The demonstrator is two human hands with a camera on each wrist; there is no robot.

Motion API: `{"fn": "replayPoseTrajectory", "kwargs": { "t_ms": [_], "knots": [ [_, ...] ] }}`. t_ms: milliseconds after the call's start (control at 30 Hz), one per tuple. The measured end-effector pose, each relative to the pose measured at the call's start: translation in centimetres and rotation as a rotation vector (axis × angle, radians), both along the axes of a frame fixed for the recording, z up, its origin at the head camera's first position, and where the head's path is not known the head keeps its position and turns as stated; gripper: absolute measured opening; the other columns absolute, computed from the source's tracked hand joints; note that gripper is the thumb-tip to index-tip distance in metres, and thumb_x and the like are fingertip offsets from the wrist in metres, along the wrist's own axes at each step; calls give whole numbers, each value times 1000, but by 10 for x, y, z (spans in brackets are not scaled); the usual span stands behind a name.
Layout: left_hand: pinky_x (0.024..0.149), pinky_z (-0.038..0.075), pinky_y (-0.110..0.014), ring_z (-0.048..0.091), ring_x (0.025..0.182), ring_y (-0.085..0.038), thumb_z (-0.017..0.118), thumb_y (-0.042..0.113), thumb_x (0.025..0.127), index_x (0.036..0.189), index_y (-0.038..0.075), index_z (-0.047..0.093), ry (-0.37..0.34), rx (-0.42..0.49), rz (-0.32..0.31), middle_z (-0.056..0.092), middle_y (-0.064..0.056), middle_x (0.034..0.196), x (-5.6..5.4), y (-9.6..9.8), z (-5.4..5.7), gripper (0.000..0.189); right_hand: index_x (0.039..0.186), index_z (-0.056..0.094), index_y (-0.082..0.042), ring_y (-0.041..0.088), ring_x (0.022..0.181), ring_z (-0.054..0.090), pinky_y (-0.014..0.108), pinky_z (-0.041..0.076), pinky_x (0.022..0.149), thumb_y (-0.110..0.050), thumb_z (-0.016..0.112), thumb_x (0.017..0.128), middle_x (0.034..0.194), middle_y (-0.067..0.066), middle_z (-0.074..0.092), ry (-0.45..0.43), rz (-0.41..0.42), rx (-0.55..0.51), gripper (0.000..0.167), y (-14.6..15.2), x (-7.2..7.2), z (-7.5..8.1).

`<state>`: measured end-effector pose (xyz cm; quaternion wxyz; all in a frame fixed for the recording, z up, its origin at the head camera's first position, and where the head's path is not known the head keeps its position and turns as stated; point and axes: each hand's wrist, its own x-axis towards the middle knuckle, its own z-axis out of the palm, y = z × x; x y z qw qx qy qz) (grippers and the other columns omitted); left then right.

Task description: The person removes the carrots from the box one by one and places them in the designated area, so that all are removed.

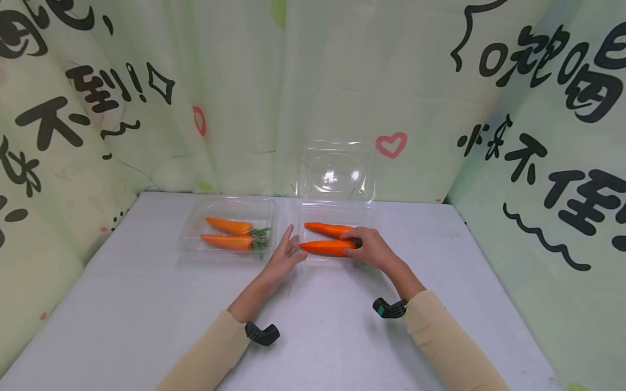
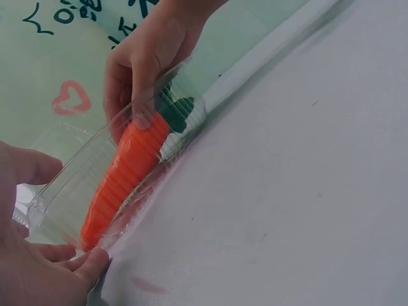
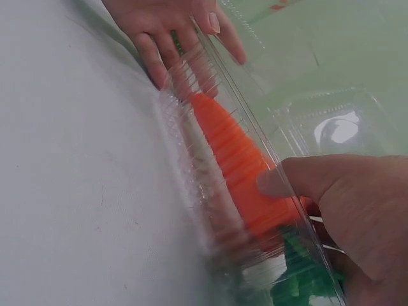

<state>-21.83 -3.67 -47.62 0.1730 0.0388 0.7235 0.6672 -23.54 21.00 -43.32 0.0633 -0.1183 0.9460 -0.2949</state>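
A hinged clear plastic box stands at the back middle of the table with its lid raised. Inside lie two orange carrots, a rear one and a front one, their tips to the left. My right hand reaches into the box and pinches the front carrot near its green top, thumb on the near side. At the box's left end, my left hand touches the wall with its fingers extended; the right wrist view shows those fingers against the plastic.
Left of it is a second clear box with two more carrots, one showing leafy greens. The table has a white cover. Printed curtains hang behind and along both sides.
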Motion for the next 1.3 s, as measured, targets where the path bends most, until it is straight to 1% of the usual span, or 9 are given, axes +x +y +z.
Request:
{"fn": "replayPoseTrajectory", "kwargs": {
  "t_ms": [200,367,433,467,633,667,900,1133,1300],
  "knots": [
    [119,20,-57,22,149,-30,57,20,95,156,32,4,-3,20,12,21,-7,162,1,1,1,82,119,69,-12,26,107,55,43,51,99,-17,72,86,120,9,64,27,-5,-18,33,2,0,0],
    [119,20,-57,20,150,-30,56,22,96,156,33,3,-12,18,3,19,-6,163,1,1,1,81,120,68,-12,27,107,55,45,51,99,-17,72,86,121,11,64,47,-8,-36,34,3,2,3],
    [119,20,-58,19,150,-31,55,21,96,156,32,1,-22,12,-7,18,-6,163,3,0,6,81,120,68,-11,28,107,55,45,51,98,-16,72,86,122,12,63,56,-10,-45,34,3,3,5],
    [119,20,-58,18,150,-32,55,21,96,156,31,1,-25,11,-10,17,-7,163,2,0,6,82,120,68,-11,28,107,56,45,52,98,-16,72,86,122,12,63,61,-11,-47,34,3,4,6],
    [118,21,-59,19,150,-32,56,22,96,156,33,3,-19,10,1,19,-6,163,2,1,4,81,121,68,-12,28,107,57,43,54,96,-17,73,86,124,11,63,76,-18,-49,35,6,4,7],
    [118,21,-59,19,150,-31,56,23,96,156,35,3,-19,11,8,20,-5,163,0,1,-1,80,121,68,-12,28,107,57,43,54,96,-17,72,87,124,12,63,81,-14,-50,35,7,4,7],
    [119,20,-59,19,150,-32,56,23,95,155,36,5,-17,19,18,21,-5,162,1,4,-5,80,120,68,-10,27,106,59,42,55,94,-16,73,86,122,11,64,108,-1,-66,35,11,4,11],
    [119,21,-58,20,149,-33,57,21,95,156,33,6,-4,41,18,21,-8,162,0,5,-5,80,121,68,-11,27,107,60,43,55,94,-16,73,86,122,10,64,130,-10,-86,35,13,6,17],
    [119,22,-57,21,149,-32,58,20,95,155,33,7,-15,43,25,22,-7,162,-1,3,-3,80,122,67,-11,27,107,60,43,55,94,-16,72,87,122,10,64,141,-8,-87,35,15,9,20]
  ]
}}
